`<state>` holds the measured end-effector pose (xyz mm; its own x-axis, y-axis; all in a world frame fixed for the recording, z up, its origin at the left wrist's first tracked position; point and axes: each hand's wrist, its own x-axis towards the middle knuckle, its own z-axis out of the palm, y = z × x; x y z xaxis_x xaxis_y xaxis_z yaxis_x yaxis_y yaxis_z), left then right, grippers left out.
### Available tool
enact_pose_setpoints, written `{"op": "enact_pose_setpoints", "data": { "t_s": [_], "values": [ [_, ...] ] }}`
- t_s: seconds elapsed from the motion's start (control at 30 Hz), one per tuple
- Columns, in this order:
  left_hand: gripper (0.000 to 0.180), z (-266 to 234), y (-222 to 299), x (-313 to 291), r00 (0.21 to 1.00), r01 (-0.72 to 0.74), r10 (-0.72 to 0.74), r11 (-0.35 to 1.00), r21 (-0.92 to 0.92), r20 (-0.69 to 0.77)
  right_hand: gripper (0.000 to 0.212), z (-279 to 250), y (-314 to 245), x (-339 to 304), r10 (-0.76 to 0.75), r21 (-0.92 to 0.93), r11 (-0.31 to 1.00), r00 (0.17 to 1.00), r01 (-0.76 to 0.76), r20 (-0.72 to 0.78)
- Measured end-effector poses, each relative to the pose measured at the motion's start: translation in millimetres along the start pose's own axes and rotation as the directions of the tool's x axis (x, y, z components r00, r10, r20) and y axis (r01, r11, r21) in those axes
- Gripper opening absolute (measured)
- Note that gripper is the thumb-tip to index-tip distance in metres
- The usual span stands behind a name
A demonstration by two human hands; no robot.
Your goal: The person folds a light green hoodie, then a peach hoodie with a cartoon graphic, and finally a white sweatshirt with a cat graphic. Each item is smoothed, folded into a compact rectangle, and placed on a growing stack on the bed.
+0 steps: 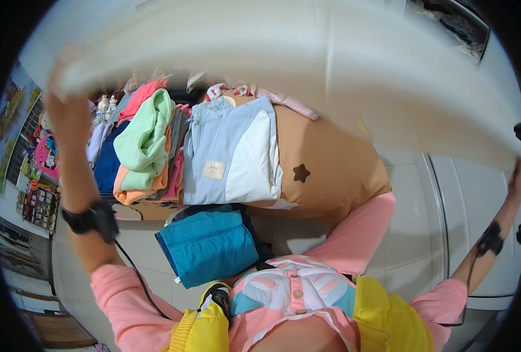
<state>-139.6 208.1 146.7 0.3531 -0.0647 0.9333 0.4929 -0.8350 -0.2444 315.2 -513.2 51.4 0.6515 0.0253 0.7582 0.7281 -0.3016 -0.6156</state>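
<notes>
My left hand [67, 79], right hand [516, 171] closed on pale cloth [307, 58] stretched between, long axis crosswise over tan cover [333, 161]

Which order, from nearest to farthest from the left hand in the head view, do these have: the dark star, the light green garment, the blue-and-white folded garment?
From the left hand, as the head view shows:
1. Light green garment, leftmost of the three.
2. Blue-and-white folded garment, in the middle.
3. Dark star, farthest right, on the brown cover.
</notes>
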Motion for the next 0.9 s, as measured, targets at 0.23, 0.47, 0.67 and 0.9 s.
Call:
{"op": "enact_pose_setpoints", "data": {
  "t_s": [0.23, 0.47, 0.67, 0.9],
  "values": [
    [0.02, -5, 80, -174, 0.718, 0.053, 0.561, 0.546, -0.836, 0.412, 0.02, -14, 55, -189, 0.436, -0.005, 0.852, 0.705, -0.523, 0.559],
    [0.017, -17, 78, -233, 0.791, 0.097, 0.384, 0.691, -0.717, 0.477, 0.023, -8, -7, -165, 0.187, 0.085, 0.939, 0.701, -0.334, 0.689],
    [0.012, -27, 54, -244, 0.876, -0.147, 0.335, 0.871, -0.469, 0.348, 0.011, 5, -50, -129, 0.182, 0.293, 0.905, 0.901, -0.31, 0.394],
    [0.011, -22, 80, -300, 0.579, 0.011, 0.518, 0.767, -0.642, 0.63, 0.013, 24, -120, -113, -0.424, 0.501, 0.851, 0.357, -0.159, 0.832]
  ]
}}
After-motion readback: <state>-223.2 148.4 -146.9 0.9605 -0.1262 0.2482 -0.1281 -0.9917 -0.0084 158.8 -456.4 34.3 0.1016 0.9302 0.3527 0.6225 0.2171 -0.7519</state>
